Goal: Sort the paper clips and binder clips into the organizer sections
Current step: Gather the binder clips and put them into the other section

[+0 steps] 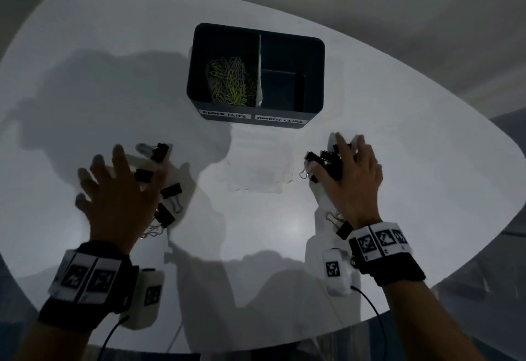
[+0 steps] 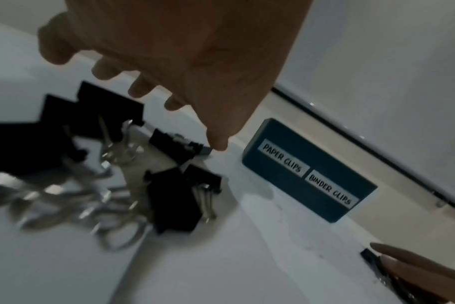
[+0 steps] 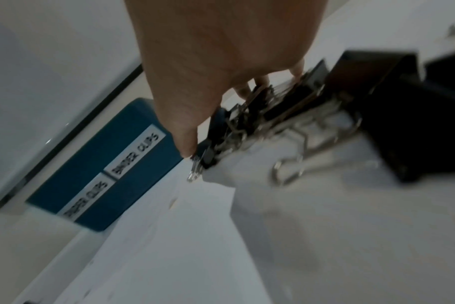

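The dark blue organizer (image 1: 253, 110) stands at the table's far middle, labelled PAPER CLIPS left and BINDER CLIPS right. Its left section holds a heap of coloured paper clips (image 1: 227, 81); no clips show in the right section (image 1: 287, 56). My left hand (image 1: 128, 178) hovers with fingers spread over several black binder clips (image 1: 170, 191) lying loose, and its thumb tip (image 2: 217, 144) is at one of these binder clips (image 2: 171, 197). My right hand (image 1: 345, 161) grips a bunch of binder clips (image 1: 324, 158) between thumb and curled fingers (image 3: 243, 92).
One more binder clip (image 1: 344, 229) lies by my right wrist. A flat, pale sheet (image 1: 256, 172) sits between the hands, in front of the organizer (image 2: 286, 185). The white table (image 1: 427, 161) curves away, with its near edge just behind my wrists.
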`<action>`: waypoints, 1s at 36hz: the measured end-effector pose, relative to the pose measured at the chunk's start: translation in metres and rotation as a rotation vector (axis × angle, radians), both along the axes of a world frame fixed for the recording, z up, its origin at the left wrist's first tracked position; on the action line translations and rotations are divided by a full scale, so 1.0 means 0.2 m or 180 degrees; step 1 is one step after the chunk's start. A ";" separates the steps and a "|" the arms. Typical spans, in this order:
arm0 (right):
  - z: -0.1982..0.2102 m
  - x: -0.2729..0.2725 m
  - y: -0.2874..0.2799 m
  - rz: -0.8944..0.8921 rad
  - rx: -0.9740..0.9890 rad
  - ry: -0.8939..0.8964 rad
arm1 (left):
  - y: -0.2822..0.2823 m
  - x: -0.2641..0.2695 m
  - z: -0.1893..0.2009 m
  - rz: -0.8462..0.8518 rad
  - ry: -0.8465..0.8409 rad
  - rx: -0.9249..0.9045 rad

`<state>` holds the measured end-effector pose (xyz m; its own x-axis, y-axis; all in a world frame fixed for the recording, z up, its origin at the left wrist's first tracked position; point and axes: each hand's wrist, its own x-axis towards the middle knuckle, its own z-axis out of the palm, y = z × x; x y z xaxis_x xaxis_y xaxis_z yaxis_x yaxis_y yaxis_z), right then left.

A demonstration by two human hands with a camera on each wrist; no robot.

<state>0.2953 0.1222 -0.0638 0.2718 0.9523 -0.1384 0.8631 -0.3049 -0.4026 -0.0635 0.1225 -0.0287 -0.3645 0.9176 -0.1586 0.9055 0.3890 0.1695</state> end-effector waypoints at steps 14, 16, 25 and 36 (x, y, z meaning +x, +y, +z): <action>-0.03 -0.38 -0.06 0.0593 0.0184 -0.0046 | 0.02 0.30 -0.12 -0.1211 -0.0221 -0.0139; -0.03 -0.44 -0.07 0.0686 0.0196 -0.0032 | 0.00 0.37 -0.12 -0.1349 -0.0291 -0.0145; 0.08 -0.42 -0.09 0.0660 0.0429 0.0344 | -0.07 0.39 -0.02 -0.1433 -0.0580 -0.0076; 0.00 -0.05 -0.30 -0.0311 0.0061 -0.0153 | -0.29 0.02 -0.05 -0.0202 -0.0411 -0.0287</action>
<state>0.2861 0.0619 -0.0637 0.3693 0.9233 -0.1050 0.8481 -0.3811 -0.3681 -0.0595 0.0635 -0.0389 -0.2776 0.9181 -0.2830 0.9017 0.3506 0.2529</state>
